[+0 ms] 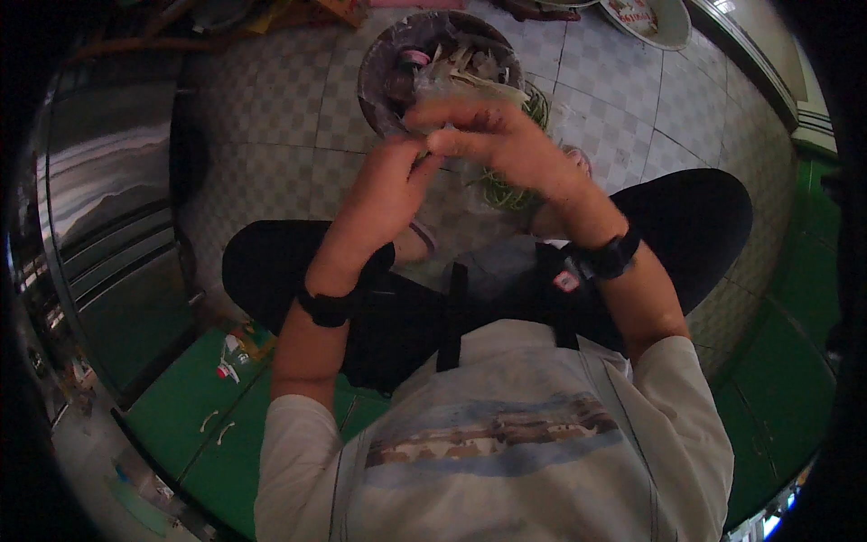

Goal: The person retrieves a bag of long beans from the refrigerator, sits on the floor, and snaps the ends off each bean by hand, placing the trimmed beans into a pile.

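Note:
Both hands meet in front of the near edge of a round, dark waste bin lined with plastic. My left hand has its thumb and fingers brought together near a small greenish bit, too small to name. My right hand, blurred, reaches in from the right with its fingertips touching or almost touching the left ones; whether it grips anything is unclear. Crumpled clear plastic, pale husk-like scraps and a pink-rimmed round item lie in the bin. Long thin green vegetable stalks lie on the floor below the right hand, partly hidden by it.
Checkered floor tiles surround the bin. A pale basin stands at the upper right. Green cabinets lie behind the person, and a glossy dark panel is at the left. The person's knees and feet flank the stalks.

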Tool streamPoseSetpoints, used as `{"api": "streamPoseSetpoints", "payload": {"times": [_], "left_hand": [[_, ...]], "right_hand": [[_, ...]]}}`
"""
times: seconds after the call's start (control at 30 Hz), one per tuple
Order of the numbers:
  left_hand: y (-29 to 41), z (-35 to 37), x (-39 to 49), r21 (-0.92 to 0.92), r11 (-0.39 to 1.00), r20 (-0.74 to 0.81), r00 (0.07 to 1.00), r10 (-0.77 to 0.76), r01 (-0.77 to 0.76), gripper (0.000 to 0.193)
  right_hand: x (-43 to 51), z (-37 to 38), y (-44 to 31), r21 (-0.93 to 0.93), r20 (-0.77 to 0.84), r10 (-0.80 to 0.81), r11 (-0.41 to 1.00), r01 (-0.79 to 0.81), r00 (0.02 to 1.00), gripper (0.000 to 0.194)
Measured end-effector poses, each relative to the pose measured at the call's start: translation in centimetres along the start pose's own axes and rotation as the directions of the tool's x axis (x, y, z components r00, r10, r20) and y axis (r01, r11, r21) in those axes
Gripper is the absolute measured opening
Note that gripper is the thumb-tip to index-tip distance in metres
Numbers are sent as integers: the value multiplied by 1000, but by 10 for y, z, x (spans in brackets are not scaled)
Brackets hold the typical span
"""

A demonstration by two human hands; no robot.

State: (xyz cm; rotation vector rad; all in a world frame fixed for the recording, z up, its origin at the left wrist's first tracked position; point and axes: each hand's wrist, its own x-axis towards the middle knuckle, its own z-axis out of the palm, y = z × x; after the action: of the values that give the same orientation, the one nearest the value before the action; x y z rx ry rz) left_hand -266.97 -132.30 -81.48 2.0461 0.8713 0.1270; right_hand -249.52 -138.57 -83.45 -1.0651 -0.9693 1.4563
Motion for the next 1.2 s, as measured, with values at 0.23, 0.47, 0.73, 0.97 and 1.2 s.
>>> {"api": "streamPoseSetpoints", "payload": {"times": [0.23, 0.47, 0.73, 0.97, 1.2], "left_hand": [[7, -7, -8, -411, 879, 259, 955, -142, 242, 22], [14, -8, -5, -126, 991, 234, 972, -24, 54, 35], [26, -27, -1, -933, 212, 309, 949, 63, 290, 43], [16, -43, 0, -805, 592, -114, 966, -230, 46, 23], [-5, -86, 0, -699, 685, -543, 777, -319, -207, 23]], "right_hand": [[-11, -1, 13, 260, -88, -14, 965, 37, 996, 18], [-19, 3, 15, 16, -26, -121, 992, 122, 992, 21], [-22, 11, 3, 420, -24, 67, 906, -51, 997, 27], [-21, -6, 15, 154, 175, 187, 964, -215, 967, 29], [-19, -20, 25, 340, 362, 280, 848, -406, 889, 31]]}}
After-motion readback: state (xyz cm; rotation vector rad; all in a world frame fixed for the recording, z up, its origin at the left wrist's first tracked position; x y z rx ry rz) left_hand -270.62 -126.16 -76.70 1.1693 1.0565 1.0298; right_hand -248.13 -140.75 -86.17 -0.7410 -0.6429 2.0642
